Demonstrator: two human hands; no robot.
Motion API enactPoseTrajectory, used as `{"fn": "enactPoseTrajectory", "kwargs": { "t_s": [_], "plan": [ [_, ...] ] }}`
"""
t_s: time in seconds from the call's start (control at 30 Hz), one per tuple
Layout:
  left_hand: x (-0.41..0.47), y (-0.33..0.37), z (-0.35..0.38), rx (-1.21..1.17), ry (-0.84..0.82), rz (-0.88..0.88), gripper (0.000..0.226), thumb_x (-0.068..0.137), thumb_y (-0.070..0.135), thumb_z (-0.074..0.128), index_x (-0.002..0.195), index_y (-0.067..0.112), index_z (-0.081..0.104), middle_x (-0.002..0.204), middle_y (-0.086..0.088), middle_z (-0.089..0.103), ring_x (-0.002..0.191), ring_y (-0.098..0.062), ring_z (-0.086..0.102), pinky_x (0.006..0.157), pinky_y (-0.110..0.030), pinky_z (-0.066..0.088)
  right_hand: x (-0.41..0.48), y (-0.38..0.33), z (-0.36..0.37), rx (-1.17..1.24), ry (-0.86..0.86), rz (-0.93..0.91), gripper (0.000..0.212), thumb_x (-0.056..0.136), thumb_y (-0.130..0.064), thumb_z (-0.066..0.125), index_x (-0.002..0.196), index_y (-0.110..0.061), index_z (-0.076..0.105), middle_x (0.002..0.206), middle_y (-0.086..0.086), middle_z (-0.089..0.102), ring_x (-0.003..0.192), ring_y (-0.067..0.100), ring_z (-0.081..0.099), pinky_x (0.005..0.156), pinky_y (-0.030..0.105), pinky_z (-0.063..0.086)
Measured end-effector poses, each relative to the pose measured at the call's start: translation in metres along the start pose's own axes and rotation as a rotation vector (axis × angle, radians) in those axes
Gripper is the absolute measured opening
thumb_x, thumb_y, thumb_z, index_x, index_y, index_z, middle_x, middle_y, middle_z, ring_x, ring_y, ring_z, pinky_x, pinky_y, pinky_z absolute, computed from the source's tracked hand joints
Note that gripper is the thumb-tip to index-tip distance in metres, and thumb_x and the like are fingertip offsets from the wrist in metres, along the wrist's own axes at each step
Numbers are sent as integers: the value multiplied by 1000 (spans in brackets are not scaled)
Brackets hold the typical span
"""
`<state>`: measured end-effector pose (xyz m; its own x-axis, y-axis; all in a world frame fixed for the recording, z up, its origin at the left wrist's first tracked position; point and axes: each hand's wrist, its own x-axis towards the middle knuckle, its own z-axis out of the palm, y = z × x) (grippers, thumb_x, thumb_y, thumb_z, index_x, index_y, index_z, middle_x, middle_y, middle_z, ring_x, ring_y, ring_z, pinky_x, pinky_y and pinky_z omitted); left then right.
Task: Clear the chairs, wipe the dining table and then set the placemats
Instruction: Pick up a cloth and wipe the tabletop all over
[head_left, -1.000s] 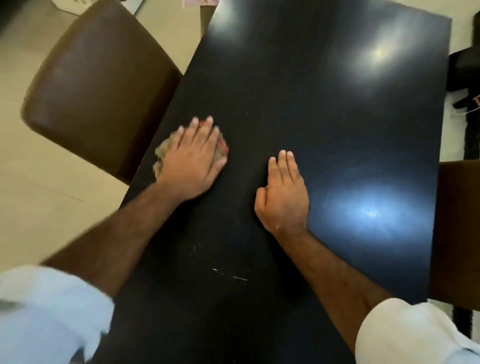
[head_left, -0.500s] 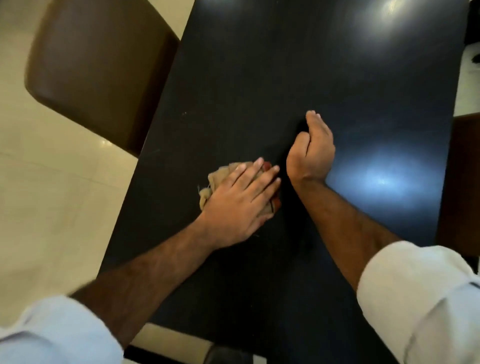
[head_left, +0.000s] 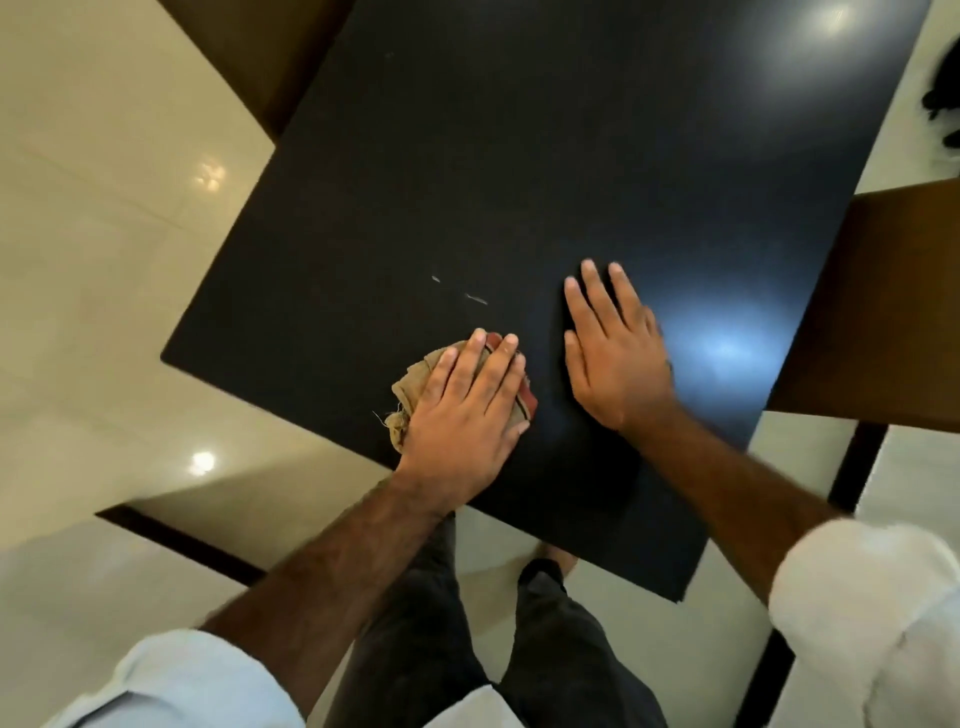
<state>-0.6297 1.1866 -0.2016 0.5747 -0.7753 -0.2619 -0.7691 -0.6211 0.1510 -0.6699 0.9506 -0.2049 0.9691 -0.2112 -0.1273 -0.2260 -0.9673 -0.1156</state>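
Note:
The dining table (head_left: 519, 171) is a glossy black slab that fills the middle of the view. A crumpled tan cloth with a red patch (head_left: 415, 382) lies near the table's near edge. My left hand (head_left: 462, 415) presses flat on it with straight fingers, covering most of it. Just to its right, my right hand (head_left: 613, 353) rests palm down on the bare tabletop, fingers spread and holding nothing. Two small pale smears (head_left: 475, 298) show on the surface beyond the cloth.
A brown chair (head_left: 249, 52) stands at the table's far left side, and another brown chair (head_left: 883, 312) at its right side. Shiny cream floor tiles (head_left: 104, 234) surround the table. My legs in dark trousers (head_left: 493, 649) stand at the near edge.
My left hand has dragged the cloth from the left edge toward the table's near edge. My right hand, curled half a second ago, now lies flat beside it. The view has tilted down.

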Motion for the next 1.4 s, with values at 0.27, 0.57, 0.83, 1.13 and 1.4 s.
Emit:
{"fn": "enactPoseTrajectory", "kwargs": {
  "t_s": [0.27,0.57,0.83,1.13,1.4],
  "plan": [
    [-22,136,28,-28,-28,-125,78,114,59,31,176,15,12,186,-9,1,171,-36,-1,137,-57,12,-179,62,32,69,-26,183,69,112,-45,32,176,-21,20,185,1,8,171,29,2,130,59,29],
    [-20,259,45,-5,-112,-2,79,115,59,30,177,18,3,185,-8,-11,171,-34,-12,138,-54,-3,-276,83,49,524,-46,329,69,112,-47,30,176,-26,17,185,-2,4,171,28,3,135,54,19],
    [-48,319,32,-391,-245,-76,62,117,54,36,173,28,27,180,-3,26,168,-28,22,138,-48,0,-334,83,10,1332,-69,628,40,116,-22,51,147,-47,52,147,-19,63,134,7,65,116,36,55],
    [-81,353,-66,-1008,-332,65,54,119,53,29,172,46,22,176,19,26,167,-11,17,134,-41,28,-390,130,-86,1780,-159,769,46,97,-34,75,140,-19,71,132,13,77,121,34,75,101,55,63],
    [-18,351,-100,-140,-131,353,90,108,78,20,177,25,0,185,4,-13,170,-21,-19,137,-59,-7,-424,204,-157,544,77,650,30,94,-53,73,98,-29,54,90,-6,67,77,20,68,61,36,51]
  ]
}}
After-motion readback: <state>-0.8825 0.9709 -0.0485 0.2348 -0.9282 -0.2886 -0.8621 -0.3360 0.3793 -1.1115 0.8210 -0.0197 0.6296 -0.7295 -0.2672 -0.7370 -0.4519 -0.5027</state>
